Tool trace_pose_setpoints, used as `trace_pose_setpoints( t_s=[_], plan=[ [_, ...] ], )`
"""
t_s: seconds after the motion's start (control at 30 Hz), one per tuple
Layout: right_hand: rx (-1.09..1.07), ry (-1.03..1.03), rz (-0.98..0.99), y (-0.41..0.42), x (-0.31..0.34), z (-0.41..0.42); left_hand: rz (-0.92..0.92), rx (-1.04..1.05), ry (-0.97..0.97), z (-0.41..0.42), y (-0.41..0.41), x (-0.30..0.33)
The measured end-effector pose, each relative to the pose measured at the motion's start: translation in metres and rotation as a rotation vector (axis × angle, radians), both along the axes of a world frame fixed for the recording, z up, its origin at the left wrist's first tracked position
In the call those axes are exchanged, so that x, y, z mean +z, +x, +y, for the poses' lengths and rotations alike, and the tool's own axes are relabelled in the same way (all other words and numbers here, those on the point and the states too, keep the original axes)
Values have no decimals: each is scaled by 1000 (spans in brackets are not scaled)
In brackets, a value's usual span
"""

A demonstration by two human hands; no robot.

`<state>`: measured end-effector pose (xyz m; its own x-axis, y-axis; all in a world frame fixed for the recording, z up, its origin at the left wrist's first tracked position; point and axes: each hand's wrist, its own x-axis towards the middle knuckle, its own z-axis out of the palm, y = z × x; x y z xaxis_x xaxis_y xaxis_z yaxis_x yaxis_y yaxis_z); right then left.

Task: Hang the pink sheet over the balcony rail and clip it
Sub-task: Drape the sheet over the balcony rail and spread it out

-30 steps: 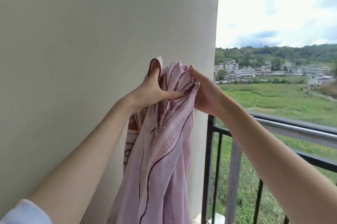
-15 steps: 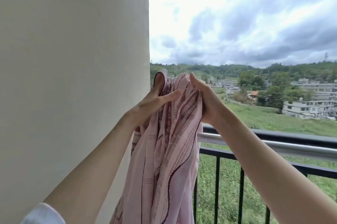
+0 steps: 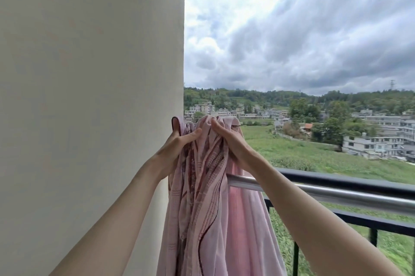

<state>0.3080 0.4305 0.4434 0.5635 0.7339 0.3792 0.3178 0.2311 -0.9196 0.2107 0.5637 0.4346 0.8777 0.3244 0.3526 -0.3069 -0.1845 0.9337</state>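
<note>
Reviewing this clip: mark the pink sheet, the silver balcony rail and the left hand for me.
pink sheet [image 3: 202, 219]: head view, on the bunched striped folds hanging below the hands.
silver balcony rail [image 3: 350, 196]: head view, on the bare tube right of the forearm.
left hand [image 3: 177, 143]: head view, on the back of the hand.

1. Pink sheet [image 3: 208, 197] now spreads: a rear fold hangs behind the steel rail [image 3: 336, 195]; earlier one bunch
2. Left hand [image 3: 177, 143] and right hand [image 3: 231, 141] sit closer to the rail; wall [image 3: 89, 96] edge shifts right
</note>
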Motion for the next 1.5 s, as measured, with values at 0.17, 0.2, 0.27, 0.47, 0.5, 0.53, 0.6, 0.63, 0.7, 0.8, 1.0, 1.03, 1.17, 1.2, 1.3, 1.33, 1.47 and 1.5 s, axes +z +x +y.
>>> trace_pose_setpoints(
  t_s=[0.17,0.2,0.27,0.47,0.5,0.53,0.6,0.63,0.7,0.8,1.0,1.03,1.17,1.2,1.3,1.33,1.47,1.5],
  plan=[
    [-43,40,35,9,1,-33,43,-95,65,-22,8,4],
    [-46,34,45,9,2,-44,53,-104,88,-30,11,8],
    [-49,48,85,11,7,-67,62,-125,116,-46,20,15],
    [-335,219,147,25,22,-145,-7,-247,-7,-117,44,25],
    [-414,254,131,27,22,-157,-17,-259,-12,-128,47,25],
    [-502,268,91,27,20,-169,-17,-247,25,-135,52,24],
    [-629,128,-30,27,15,-189,1,-209,233,-142,62,19],
    [-675,-70,-134,28,11,-199,30,-194,374,-143,66,15],
    [-788,-614,-344,34,2,-215,141,-108,658,-141,72,9],
    [-1122,-996,-581,34,-5,-226,209,-4,794,-129,79,-1],
    [-908,-573,-990,0,-20,-177,243,73,782,-110,67,-7],
    [-811,-568,-1005,-5,-24,-162,267,95,819,-106,63,-8],
    [-731,-649,-1032,-5,-47,-118,226,21,752,-92,46,-18],
    [-765,-648,-1074,-3,-51,-113,172,1,678,-90,43,-21],
    [-831,-593,-1134,-1,-59,-113,59,119,580,-85,40,-27],
    [-835,-573,-1138,0,-60,-115,43,176,566,-82,40,-27],
    [-912,-580,-1147,8,-62,-129,-62,293,444,-71,36,-16],
    [-941,-578,-1141,10,-63,-132,-86,314,431,-67,36,-14]
  ],
)
